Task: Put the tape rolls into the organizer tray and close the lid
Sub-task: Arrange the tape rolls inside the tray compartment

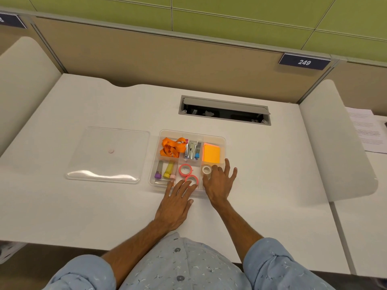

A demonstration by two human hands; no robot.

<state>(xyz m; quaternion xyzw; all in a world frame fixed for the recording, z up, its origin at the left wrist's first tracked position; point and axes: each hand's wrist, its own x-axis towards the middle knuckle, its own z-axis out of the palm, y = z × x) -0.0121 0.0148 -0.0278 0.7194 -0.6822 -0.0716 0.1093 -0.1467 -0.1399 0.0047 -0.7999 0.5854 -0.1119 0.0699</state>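
Observation:
A clear organizer tray [223, 141] sits mid-desk with its lid off. Two pink tape rolls lie flat in its front middle compartment: one [185, 170] further back, one [192, 180] at the front under the fingertips of my left hand [174, 206]. A white tape roll [206, 169] lies in the front right compartment, touched by my right hand [219, 183], whose fingers are spread over that corner. Neither hand grips anything. The clear lid [109, 155] lies flat on the desk, left of the tray.
Other compartments hold an orange lanyard [172, 147], a stapler and clips [192, 151], orange sticky notes [211, 153] and marker tubes [165, 170]. An open cable slot [224, 110] lies behind the tray. Papers [366, 130] rest at the far right.

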